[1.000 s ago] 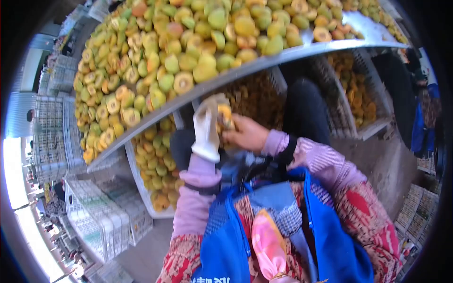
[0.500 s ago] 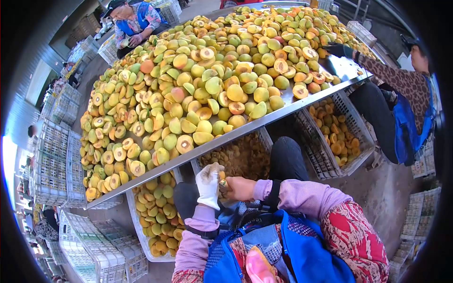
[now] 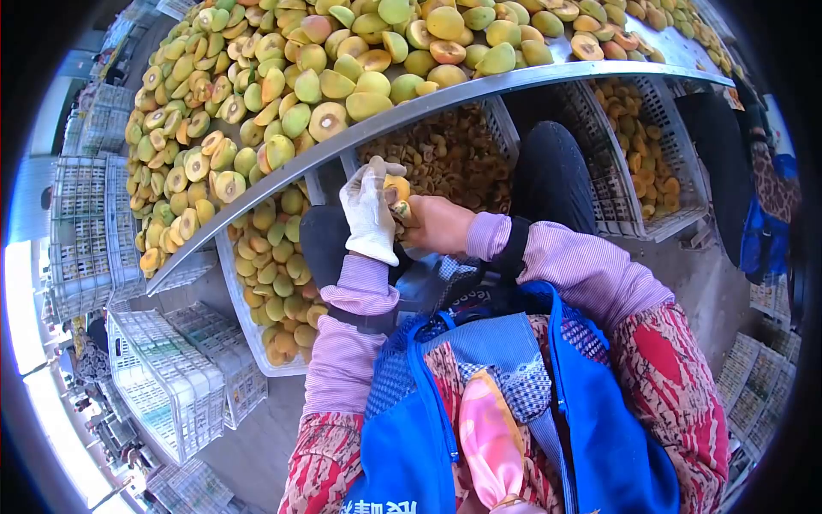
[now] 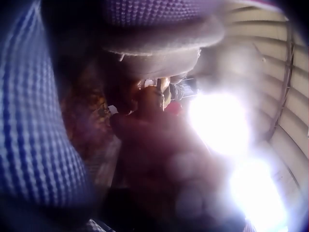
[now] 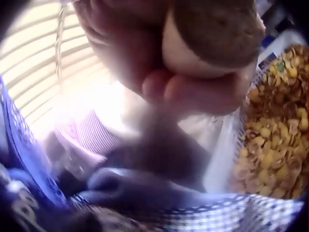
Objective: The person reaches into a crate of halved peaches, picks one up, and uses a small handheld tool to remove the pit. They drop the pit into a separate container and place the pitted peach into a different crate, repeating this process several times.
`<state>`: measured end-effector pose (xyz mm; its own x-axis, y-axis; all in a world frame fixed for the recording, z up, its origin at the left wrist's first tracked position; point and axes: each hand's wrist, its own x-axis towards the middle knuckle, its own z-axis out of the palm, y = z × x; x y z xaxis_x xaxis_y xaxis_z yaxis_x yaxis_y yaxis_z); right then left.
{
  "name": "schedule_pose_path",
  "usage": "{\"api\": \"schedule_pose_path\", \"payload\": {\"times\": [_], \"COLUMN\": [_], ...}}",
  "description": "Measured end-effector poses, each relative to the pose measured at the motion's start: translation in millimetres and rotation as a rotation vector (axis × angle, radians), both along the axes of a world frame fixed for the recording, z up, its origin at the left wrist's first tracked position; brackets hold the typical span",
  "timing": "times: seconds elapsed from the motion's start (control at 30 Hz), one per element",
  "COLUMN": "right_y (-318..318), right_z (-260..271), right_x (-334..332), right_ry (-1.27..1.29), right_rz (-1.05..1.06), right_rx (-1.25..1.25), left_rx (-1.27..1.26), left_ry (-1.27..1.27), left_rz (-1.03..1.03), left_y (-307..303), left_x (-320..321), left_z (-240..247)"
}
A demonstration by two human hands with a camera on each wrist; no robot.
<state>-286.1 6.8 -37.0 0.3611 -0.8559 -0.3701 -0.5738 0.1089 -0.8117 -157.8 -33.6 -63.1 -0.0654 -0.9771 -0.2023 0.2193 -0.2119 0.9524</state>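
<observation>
In the head view my left hand (image 3: 368, 210), in a white glove, grips a yellow-orange peach half (image 3: 396, 187) between curled fingers. My bare right hand (image 3: 438, 224) meets it from the right, its fingers up against the fruit. In the right wrist view the curled right fingers (image 5: 203, 92) wrap a thick pale thing with a rounded brown end (image 5: 217, 31), like a tool handle; its working end is hidden. Both hands are close over the near side of a crate (image 3: 505, 128) of small brown-yellow fruit scraps. The left wrist view is dark and glared.
A metal-edged table (image 3: 514, 79) heaped with halved peaches (image 3: 330, 122) lies ahead. Below its edge stand a white crate of peach halves (image 3: 274, 291) on the left and another crate of halves (image 3: 646, 167) on the right. Stacked empty crates (image 3: 163, 368) stand farther left.
The head view tilted up, showing other people around the table, then came back down. Both hands stay together at the peach half, with small finger shifts.
</observation>
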Motion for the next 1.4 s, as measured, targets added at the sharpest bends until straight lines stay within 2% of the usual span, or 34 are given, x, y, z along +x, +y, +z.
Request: {"api": "schedule_pose_path", "payload": {"times": [0.03,0.07,0.1,0.17,0.2,0.27,0.3,0.37,0.4,0.43,0.5,0.53,0.57,0.63,0.67,0.77,0.9,0.97,1.03,1.07,1.1,1.17,1.2,1.23,1.3,1.37,1.4], "right_y": [0.4,-1.5,-1.7,0.6,0.7,-1.0,-0.5,5.5,1.1,2.0,0.8,0.8,0.4,3.1,2.7,-0.8,-15.1,-24.2,-37.3,-45.9,-42.6,-39.6,-41.7,-40.6,-28.8,-17.7,-17.6], "right_z": [15.2,28.3,24.7,13.2,16.7,27.1,13.4,-26.8,38.4,34.2,19.6,15.6,9.4,1.4,-2.1,-1.7,-16.2,-24.5,-26.6,-26.4,-19.0,-38.3,-62.3,-62.5,-76.8,-52.0,-74.0], "right_x": [1.0,-2.3,-3.0,-4.8,-8.0,-12.7,-11.3,-5.6,-11.4,-11.9,-12.7,-14.5,-11.2,-4.8,-5.2,-7.0,-1.5,0.5,-1.3,-3.4,-9.1,-23.8,-30.3,-37.9,-41.3,-42.2,-46.5], "right_ry": [-0.168,-0.166,-0.168,-0.447,-0.446,-0.241,-0.238,-0.052,-0.108,-0.11,-0.433,-0.527,-0.525,-0.083,-0.083,0.316,0.431,0.429,0.492,0.348,0.452,0.243,0.0,-0.032,0.294,-0.061,0.202], "right_rz": [-0.009,-0.034,-0.034,-0.073,-0.079,0.001,0.003,-0.012,0.021,0.019,-0.044,-0.029,-0.023,0.027,0.028,0.058,0.058,0.035,-0.004,-0.181,-0.111,-0.211,-0.356,-0.353,-0.172,-0.379,-0.23], "right_rx": [0.345,0.449,0.442,0.633,0.628,0.437,0.431,-0.271,0.392,0.395,0.631,0.673,0.672,0.077,0.078,-0.218,-0.307,-0.315,-0.481,-0.236,-0.373,-0.401,-0.3,0.02,-0.171,0.231,0.005], "left_rx": [-0.038,-0.035,-0.041,-0.149,-0.146,-0.168,-0.187,-0.217,-0.184,-0.144,-0.133,-0.129,-0.128,-0.132,-0.084,0.029,0.193,0.265,-0.081,-0.09,0.066,0.36,0.386,0.377,0.291,0.252,0.098], "left_ry": [-0.054,-0.07,-0.072,0.001,0.027,0.037,0.045,0.008,0.068,0.124,0.115,0.119,0.125,0.153,0.129,0.074,0.092,0.188,-0.522,-0.521,-0.227,0.383,0.473,0.479,0.807,0.901,0.833], "left_rz": [0.029,-0.008,-0.009,-0.092,-0.105,-0.097,-0.083,-0.077,-0.071,-0.068,-0.049,-0.054,-0.058,-0.023,0.037,0.16,0.313,0.345,0.197,0.204,0.229,0.272,0.211,0.227,0.078,0.093,0.098], "left_y": [2.1,4.7,4.7,6.6,6.1,9.0,9.6,10.7,9.8,11.9,13.2,13.3,12.0,11.2,10.3,4.2,-8.1,-12.7,5.6,1.7,-2.4,-11.8,-11.5,-8.9,-4.8,-3.4,-1.4], "left_x": [0.5,2.0,2.1,0.5,0.8,-1.3,-1.6,-1.1,-2.2,-2.1,-2.0,-1.9,-2.7,-6.7,-8.3,-14.3,-11.5,-10.0,-9.2,-8.0,-6.7,-5.9,0.4,4.0,13.3,19.1,23.7], "left_z": [2.0,7.0,8.1,8.5,10.0,11.9,12.7,10.8,11.6,11.0,12.8,14.1,14.9,9.9,6.9,-5.2,-32.0,-45.7,-41.8,-37.1,-30.5,-18.8,-16.4,-13.1,-6.9,5.2,11.6]}}
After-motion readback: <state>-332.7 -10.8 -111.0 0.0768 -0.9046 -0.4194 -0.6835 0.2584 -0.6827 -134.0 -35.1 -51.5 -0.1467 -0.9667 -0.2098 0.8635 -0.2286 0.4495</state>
